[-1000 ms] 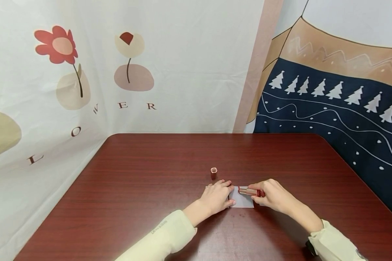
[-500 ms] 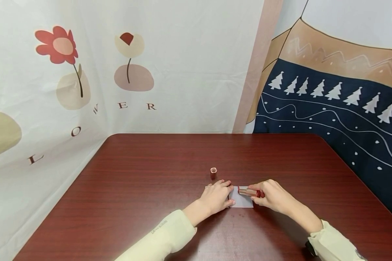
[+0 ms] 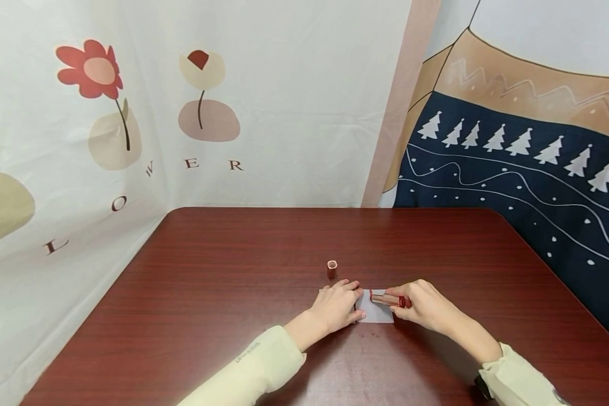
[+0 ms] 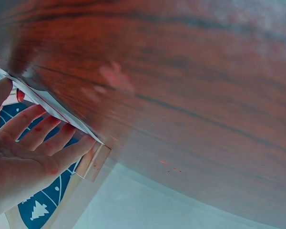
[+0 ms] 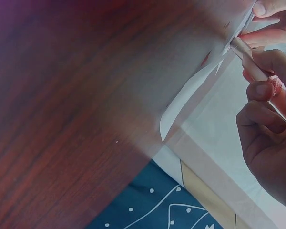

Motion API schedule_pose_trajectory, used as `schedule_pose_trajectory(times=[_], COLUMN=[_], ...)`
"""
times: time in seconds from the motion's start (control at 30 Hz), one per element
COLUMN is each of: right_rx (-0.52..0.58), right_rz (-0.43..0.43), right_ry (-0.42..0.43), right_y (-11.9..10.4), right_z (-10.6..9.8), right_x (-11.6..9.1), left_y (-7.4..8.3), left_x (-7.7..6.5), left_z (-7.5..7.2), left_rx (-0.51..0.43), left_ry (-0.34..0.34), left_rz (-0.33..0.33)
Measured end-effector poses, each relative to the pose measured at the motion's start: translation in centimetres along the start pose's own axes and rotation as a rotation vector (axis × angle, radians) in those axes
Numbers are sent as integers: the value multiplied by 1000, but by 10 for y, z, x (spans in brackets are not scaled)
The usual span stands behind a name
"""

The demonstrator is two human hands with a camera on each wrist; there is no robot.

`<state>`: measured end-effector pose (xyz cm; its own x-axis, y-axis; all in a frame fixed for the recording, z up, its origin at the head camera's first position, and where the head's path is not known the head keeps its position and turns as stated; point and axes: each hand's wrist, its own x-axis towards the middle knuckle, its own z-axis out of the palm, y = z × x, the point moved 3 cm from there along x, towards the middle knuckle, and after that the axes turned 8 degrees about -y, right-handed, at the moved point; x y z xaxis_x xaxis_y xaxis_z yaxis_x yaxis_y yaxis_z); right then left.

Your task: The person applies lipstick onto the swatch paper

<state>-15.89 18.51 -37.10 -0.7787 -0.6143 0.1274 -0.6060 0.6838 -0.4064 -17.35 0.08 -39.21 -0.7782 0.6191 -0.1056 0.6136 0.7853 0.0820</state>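
A small white paper (image 3: 377, 312) lies on the dark red wooden table (image 3: 233, 270). My left hand (image 3: 337, 307) lies flat on the paper's left part, fingers straight, as the left wrist view shows with the fingers (image 4: 43, 131) on the paper edge (image 4: 38, 98). My right hand (image 3: 421, 304) grips a rose-gold lipstick tube (image 3: 384, 299), whose red tip touches the paper near its top edge. In the right wrist view the lipstick tube (image 5: 250, 62) runs between curled fingers toward the paper (image 5: 188, 102). The lipstick cap (image 3: 332, 269) stands upright just beyond my left hand.
Printed cloth backdrops hang behind the table: a flower pattern (image 3: 96, 101) to the left and a dark blue tree pattern (image 3: 512, 158) to the right. The table's rounded back corners are in view.
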Motion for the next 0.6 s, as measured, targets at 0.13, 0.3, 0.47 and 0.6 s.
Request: schedule_pose_trajectory(times=[0.13,0.3,0.47,0.6], right_rx=[-8,-2,2,-2], right_rz=[-5,4,8,4], right_ry=[6,-4,-5,0], right_y=[0,-1,-2,-2], right_z=[0,0,0,1], right_x=[0,-1,-1,-1], left_y=[0,0,0,0], left_x=[0,0,-1,-1], left_z=[0,0,0,-1], left_rx=[0,-4,-1,-1], left_ry=[7,5,3,7], left_rz=[7,8,4,4])
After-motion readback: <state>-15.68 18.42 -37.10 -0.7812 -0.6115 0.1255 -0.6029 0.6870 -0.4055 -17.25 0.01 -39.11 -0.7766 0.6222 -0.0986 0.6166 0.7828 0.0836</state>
